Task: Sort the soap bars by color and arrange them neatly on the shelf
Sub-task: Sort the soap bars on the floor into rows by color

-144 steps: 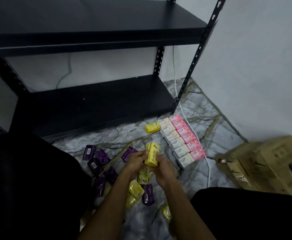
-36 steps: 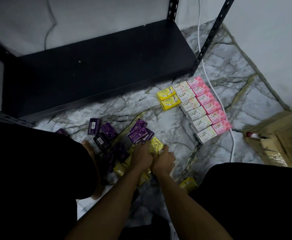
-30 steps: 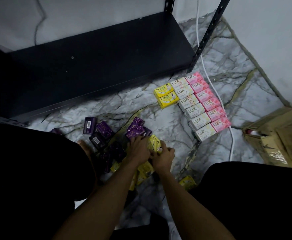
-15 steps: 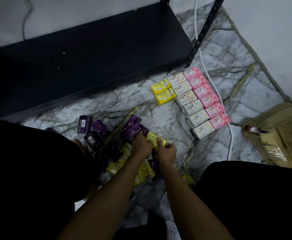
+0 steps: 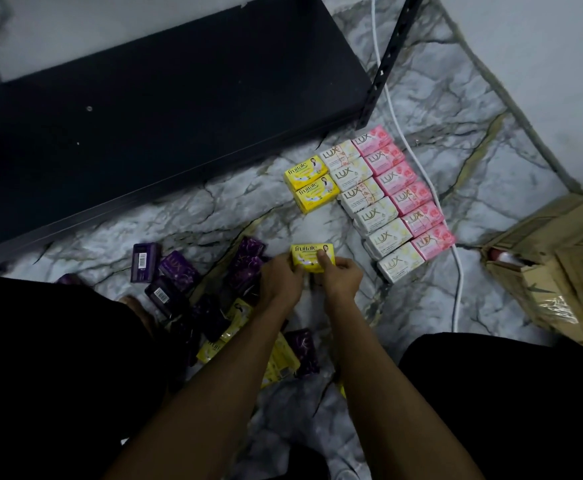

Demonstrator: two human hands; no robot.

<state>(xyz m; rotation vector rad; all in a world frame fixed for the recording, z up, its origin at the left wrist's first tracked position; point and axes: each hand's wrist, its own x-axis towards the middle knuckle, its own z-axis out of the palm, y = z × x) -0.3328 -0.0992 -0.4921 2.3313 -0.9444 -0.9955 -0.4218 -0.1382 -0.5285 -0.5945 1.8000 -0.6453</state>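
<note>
Fingers of left hand (image 5: 279, 280) and right hand (image 5: 340, 280) curl round one yellow soap bar (image 5: 312, 257), label up, held above marble floor (image 5: 193, 233). Far right: two yellow bars (image 5: 311, 183) beside white row (image 5: 373, 209) and pink row (image 5: 404, 192). Purple bars (image 5: 179, 275) scattered left. Black shelf (image 5: 162, 98) beyond.

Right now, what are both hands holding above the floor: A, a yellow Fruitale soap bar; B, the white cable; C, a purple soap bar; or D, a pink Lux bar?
A: the left hand and right hand together pinch a yellow Fruitale soap bar, its label facing up.
</note>
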